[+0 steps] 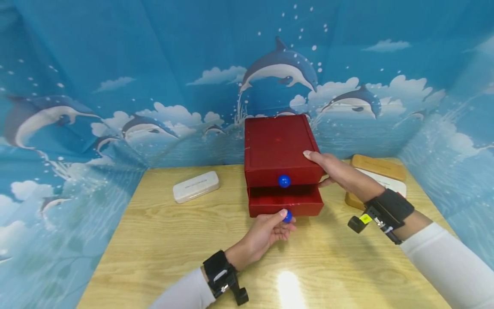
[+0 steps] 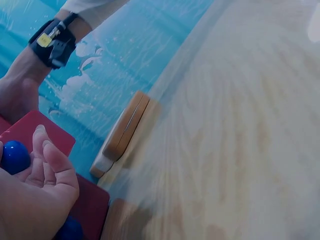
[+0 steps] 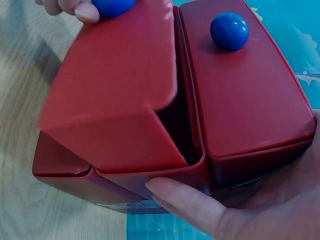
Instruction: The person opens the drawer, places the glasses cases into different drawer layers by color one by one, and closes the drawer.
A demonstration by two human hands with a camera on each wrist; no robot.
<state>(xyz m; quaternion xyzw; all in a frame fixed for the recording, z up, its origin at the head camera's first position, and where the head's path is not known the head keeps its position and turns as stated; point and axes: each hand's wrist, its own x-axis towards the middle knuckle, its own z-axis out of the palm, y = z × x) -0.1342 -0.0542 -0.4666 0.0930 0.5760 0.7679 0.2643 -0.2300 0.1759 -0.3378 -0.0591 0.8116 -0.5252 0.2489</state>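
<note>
A red drawer cabinet (image 1: 279, 143) stands toward the back of the wooden table, with round blue knobs on its drawers. Its middle drawer (image 3: 115, 75) is pulled partway out; the inside that shows is dark red. My left hand (image 1: 264, 236) pinches that drawer's blue knob (image 1: 287, 216) between thumb and fingers, palm turned partly up. Resting against the cabinet's right side, my right hand (image 1: 335, 171) has its thumb on the top and straight fingers along the side wall. The top drawer's blue knob (image 3: 229, 31) is untouched, and that drawer is closed.
Left of the cabinet lies a white glasses case (image 1: 196, 187). Several brown and white cases (image 1: 378, 166) sit at the right, behind my right forearm. A blue dolphin-print curtain (image 1: 185, 86) hangs behind the table and along both sides.
</note>
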